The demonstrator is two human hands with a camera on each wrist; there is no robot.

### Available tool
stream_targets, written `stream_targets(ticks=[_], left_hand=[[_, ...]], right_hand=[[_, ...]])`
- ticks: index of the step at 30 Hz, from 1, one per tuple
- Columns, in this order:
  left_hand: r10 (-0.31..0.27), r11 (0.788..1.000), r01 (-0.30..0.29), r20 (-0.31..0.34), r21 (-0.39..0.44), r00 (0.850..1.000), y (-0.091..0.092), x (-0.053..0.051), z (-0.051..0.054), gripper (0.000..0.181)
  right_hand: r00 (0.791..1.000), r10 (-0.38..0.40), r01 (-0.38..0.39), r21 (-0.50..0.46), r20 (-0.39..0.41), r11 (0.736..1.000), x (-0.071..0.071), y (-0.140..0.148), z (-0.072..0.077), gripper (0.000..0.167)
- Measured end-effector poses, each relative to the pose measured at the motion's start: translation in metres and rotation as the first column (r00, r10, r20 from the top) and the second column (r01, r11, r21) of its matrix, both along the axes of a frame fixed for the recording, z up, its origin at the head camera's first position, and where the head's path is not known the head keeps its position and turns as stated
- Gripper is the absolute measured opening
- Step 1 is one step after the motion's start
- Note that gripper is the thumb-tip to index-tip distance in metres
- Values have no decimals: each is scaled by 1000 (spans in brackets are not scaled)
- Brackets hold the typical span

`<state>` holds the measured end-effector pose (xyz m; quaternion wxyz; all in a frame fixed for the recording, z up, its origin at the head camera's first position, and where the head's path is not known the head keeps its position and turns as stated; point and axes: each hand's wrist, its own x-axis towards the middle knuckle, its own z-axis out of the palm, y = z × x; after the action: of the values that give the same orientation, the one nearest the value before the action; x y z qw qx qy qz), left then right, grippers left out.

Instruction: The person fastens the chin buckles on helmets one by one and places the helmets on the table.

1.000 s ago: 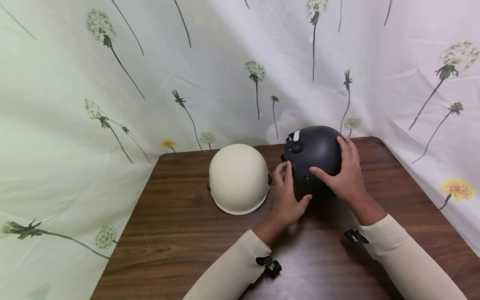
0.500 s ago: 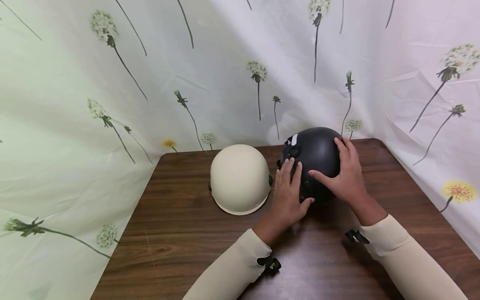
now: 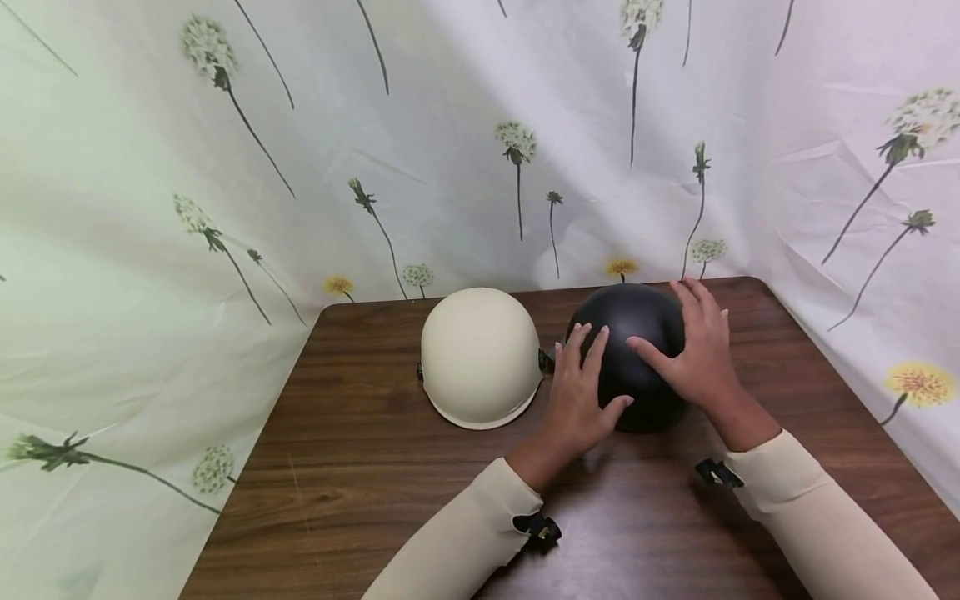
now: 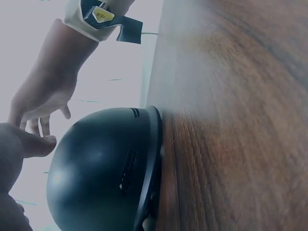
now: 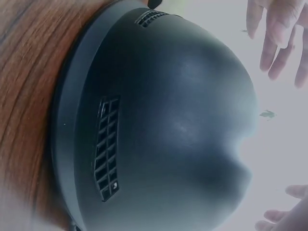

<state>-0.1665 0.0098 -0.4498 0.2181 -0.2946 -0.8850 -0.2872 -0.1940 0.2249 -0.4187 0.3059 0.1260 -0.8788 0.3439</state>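
Observation:
A black helmet (image 3: 641,367) rests dome up on the table, right of a cream helmet (image 3: 480,358). My left hand (image 3: 577,408) is over its left side, fingers spread and fairly straight. At the upper right of the dome is my right hand (image 3: 701,350), its fingers extended and thumb held apart. In the left wrist view both hands appear off the black helmet (image 4: 101,168), with small gaps. The right wrist view shows the black helmet (image 5: 168,120) close up, with slotted vents near its rim; fingers (image 5: 276,36) hover away from the dome.
The brown wood-grain table (image 3: 360,483) has its back edge just behind the helmets. A white cloth (image 3: 450,167) printed with dandelions hangs behind and at both sides. Black camera mounts (image 3: 540,529) sit on the cream sleeves.
The black helmet has turned and settled lower toward me; its side dial and white label are now out of sight. My left fingers have spread, and both hands have come off the shell.

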Motion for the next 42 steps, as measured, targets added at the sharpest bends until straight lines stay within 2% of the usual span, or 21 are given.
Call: stream_targets(ticks=[5,11,20,24,31,36,42], left_hand=[[7,1000,-7,30,10,1000,0,-1,0,102],[12,1000,-13,77,16,997,0,-2,-1,102],[24,999,-28,127,36,992,-2,-3,-3,101],[27,998,-34,134,45,991,-7,-3,-4,101],[-12,995,0,115,102,993,-19,-5,-1,100],[14,987,-22,53,157,999,-31,-11,7,101],[45,974,-55,52,220,998,-47,-15,20,100]], right_hand=[[996,-28,28,8,88,1000,-1,2,-2,98],[971,-41,37,20,234,999,-1,3,-7,98],[951,-28,8,65,309,998,-3,3,-8,95],[947,-13,-16,88,322,996,-4,4,-11,91],[953,21,-47,77,303,996,-8,5,-12,86],[951,45,-73,78,305,994,-12,5,-11,87],[949,55,-81,73,310,994,-14,7,-12,88]])
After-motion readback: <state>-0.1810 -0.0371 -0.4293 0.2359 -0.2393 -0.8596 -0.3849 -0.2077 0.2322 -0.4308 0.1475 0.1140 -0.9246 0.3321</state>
